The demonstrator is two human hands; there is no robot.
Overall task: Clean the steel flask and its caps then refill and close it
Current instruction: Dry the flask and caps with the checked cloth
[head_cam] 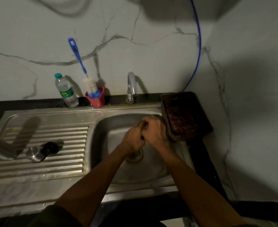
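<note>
On the head camera I see my left hand (134, 136) and right hand (153, 131) pressed together over the sink (118, 122), fingers curled around something small and dark I cannot identify. The steel flask (0, 149) lies on the drainboard's left edge, with the steel cap (35, 154) and black cap (50, 148) beside it.

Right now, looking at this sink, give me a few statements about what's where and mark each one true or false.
1. Both hands, left hand and right hand, are together over the sink basin. True.
2. The bottle brush lies flat on the drainboard. False: it stands in the red holder by the wall.
3. The steel cap and black cap sit on the drainboard. True.
4. The plastic water bottle is right of the tap. False: it stands left of the tap.
</note>
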